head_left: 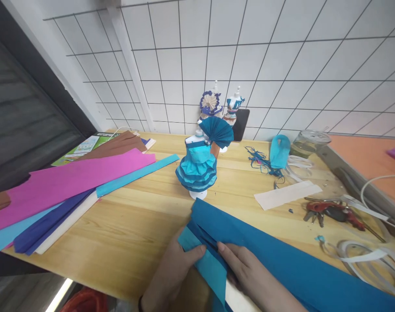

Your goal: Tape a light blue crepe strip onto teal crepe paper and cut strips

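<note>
Over the table's front edge my left hand (176,266) is closed, its thumb pressed on a turquoise crepe paper strip (208,271). Darker blue strips (202,236) lie against that strip's upper edge. My right hand (249,271) is closed on them, thumb and fingers near the folded edge; its fingertips are partly hidden. A wide dark blue crepe paper sheet (262,240) stretches under and past my right hand to the lower right. Just beyond stands a small dress form (199,162) in a ruffled turquoise paper dress, with a pleated dark blue paper fan (218,131) at its shoulder.
Magenta paper (87,175) and other coloured sheets lie at left. Two more dress forms (234,104) and a phone (241,125) stand by the tiled wall. At right are blue paper scraps (260,160), a white strip (286,195), keys (317,214), coiled strips (363,255) and a glass jar (309,142).
</note>
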`<state>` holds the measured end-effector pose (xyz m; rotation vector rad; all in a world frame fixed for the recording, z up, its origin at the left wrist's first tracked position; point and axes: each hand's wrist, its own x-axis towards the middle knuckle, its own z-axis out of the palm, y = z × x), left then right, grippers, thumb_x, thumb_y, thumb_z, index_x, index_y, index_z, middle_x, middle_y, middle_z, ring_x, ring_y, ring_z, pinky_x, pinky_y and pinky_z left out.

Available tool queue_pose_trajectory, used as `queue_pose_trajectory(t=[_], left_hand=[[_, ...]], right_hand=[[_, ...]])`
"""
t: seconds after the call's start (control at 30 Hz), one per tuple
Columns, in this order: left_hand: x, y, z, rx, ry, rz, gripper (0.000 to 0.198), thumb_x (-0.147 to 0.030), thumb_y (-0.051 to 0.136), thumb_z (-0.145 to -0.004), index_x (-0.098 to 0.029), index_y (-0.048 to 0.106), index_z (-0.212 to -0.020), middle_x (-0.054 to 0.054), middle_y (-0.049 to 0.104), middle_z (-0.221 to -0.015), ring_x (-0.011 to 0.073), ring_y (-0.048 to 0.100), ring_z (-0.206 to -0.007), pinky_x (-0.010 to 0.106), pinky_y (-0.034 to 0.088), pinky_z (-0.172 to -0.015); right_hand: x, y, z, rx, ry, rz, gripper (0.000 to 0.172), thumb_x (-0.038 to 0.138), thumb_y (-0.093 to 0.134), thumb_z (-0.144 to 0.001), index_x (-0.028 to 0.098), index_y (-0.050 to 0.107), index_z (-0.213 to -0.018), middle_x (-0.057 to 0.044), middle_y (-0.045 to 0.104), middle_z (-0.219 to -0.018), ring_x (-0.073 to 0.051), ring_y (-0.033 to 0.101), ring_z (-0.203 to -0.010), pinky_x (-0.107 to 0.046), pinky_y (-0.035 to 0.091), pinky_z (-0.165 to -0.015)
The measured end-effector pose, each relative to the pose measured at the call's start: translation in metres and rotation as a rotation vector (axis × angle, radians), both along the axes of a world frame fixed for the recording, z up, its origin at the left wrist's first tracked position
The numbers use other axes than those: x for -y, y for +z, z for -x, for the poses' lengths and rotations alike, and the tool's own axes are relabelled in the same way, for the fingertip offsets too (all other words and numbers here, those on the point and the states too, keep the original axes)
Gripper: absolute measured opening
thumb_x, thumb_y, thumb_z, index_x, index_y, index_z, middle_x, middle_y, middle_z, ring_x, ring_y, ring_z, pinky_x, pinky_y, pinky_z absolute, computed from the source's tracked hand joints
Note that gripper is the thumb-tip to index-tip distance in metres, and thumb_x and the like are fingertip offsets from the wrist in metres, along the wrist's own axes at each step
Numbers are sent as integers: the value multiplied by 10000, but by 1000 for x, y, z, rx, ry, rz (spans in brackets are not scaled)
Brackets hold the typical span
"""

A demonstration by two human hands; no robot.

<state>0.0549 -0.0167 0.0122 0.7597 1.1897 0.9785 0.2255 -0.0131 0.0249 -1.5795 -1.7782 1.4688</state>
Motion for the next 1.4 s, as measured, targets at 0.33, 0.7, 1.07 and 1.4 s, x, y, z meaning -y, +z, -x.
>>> queue_pose_trajectory(t=[0.33, 0.7, 1.07, 1.4], left_hand=[[3, 3, 0, -35, 100, 19, 485, -275, 738, -604, -179, 613, -1062, 85, 688, -1022, 291, 604, -978, 410, 451, -893], [5, 3, 2, -57, 113, -5, 466, -275, 729, -614, -179, 623, -1058, 86, 677, -1061, 288, 594, -1013, 412, 430, -928], [10, -5, 8, 33, 38, 17, 311, -326, 667, -714, -173, 644, -985, 74, 699, -938, 232, 624, -870, 348, 479, -799], [6, -3, 11, 140, 50, 63, 236, -341, 650, -732, -158, 681, -877, 44, 679, -736, 164, 587, -662, 274, 464, -653]], right_hand=[[-4, 3, 7, -39, 33, 55, 479, 574, 298, -873, 196, 492, -650, 18, 483, -624, -151, 464, -636, -239, 396, -625], [-6, -2, 10, -27, 37, 67, 464, 589, 302, -860, 210, 405, -612, 39, 393, -593, -136, 398, -602, -241, 364, -591], [-7, -10, 9, -21, 63, 78, 444, 576, 299, -859, 219, 333, -596, 56, 320, -581, -122, 341, -572, -250, 311, -551], [-5, -1, 11, -17, 47, 69, 434, 553, 316, -869, 212, 379, -608, 38, 393, -615, -136, 395, -614, -255, 341, -598]])
